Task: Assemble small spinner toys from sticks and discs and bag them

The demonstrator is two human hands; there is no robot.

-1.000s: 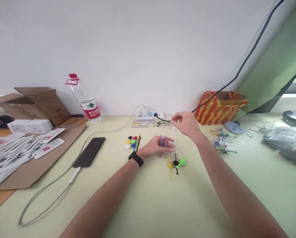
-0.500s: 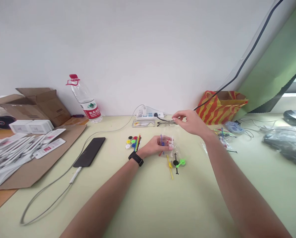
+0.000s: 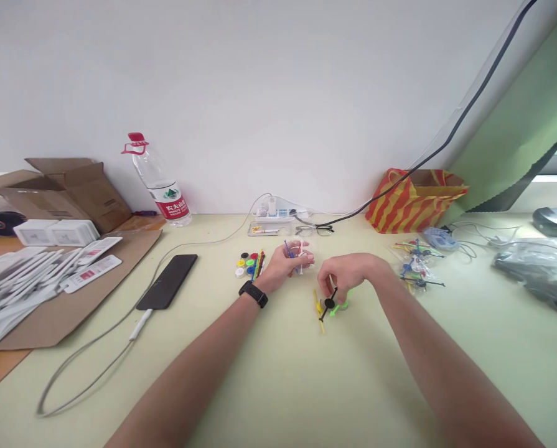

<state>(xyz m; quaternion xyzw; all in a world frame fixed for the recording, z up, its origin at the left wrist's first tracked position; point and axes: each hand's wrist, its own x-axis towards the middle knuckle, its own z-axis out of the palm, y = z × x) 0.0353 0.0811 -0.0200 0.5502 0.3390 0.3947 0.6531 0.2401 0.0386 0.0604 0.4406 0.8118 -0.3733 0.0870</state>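
Note:
My left hand [image 3: 282, 264], with a black watch on its wrist, is closed around a few thin plastic pieces; a blue one [image 3: 288, 250], a white one [image 3: 301, 267] and some red show between the fingers. To its right, the bent fingers of my right hand [image 3: 346, 274] pinch the upper end of a black plastic stick with a round disc [image 3: 329, 303]. Beside that stick lie a yellow piece [image 3: 317, 303] and a bright green piece [image 3: 334, 311], the green partly covered. Coloured round discs [image 3: 240, 263] and a row of coloured sticks [image 3: 259, 264] lie left of my left hand.
Bagged plastic pieces [image 3: 418, 264] lie at right, before a striped bag [image 3: 413, 205]. A power strip [image 3: 278, 216], clear case [image 3: 263, 229] and eyeglasses [image 3: 313, 231] line the wall. Leftward are a charging phone [image 3: 168, 281], water bottle [image 3: 166, 193], cardboard box [image 3: 68, 193] and white cards [image 3: 40, 286].
My right hand has come down from near the eyeglasses to the black stick, which has turned. The left hand has shifted slightly up and left with its pieces.

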